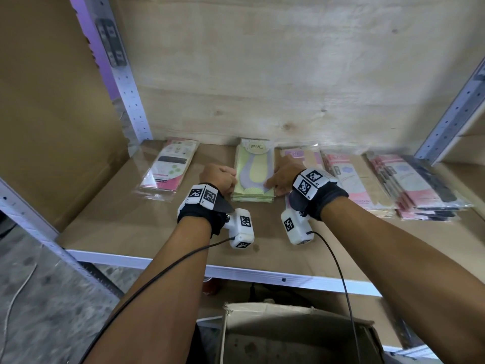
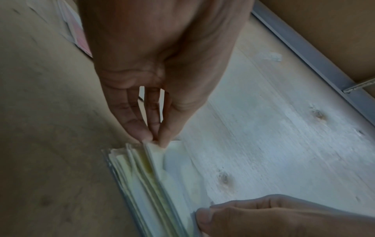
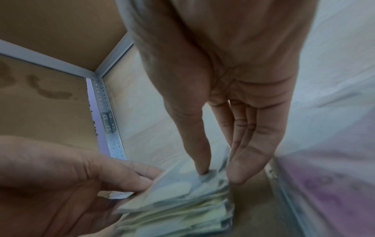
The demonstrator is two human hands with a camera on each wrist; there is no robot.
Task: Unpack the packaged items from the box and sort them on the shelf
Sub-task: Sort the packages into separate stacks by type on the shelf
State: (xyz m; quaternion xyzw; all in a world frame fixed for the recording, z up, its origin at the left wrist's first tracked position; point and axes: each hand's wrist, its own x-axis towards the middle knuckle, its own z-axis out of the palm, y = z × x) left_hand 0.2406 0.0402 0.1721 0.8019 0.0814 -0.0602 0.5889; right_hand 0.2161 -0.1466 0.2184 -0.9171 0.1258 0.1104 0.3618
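Observation:
A stack of green packets [image 1: 254,170] lies in the middle of the shelf board [image 1: 118,222]. My left hand [image 1: 223,177] is at the stack's left edge and my right hand [image 1: 279,178] at its right edge. In the left wrist view the left hand [image 2: 155,138] pinches the corner of the top green packets [image 2: 146,179] between thumb and fingers. In the right wrist view the right hand [image 3: 219,175] has its thumb on top of the green stack [image 3: 182,200] and its fingers down the side. The open cardboard box [image 1: 288,321] stands below the shelf.
A single pink packet [image 1: 168,166] lies left of the green stack. To the right are a beige-and-pink stack [image 1: 307,157], a pink stack [image 1: 353,179] and a taller pink-and-dark stack [image 1: 420,187]. Metal shelf posts [image 1: 123,82] stand at both sides, with a wooden back panel behind.

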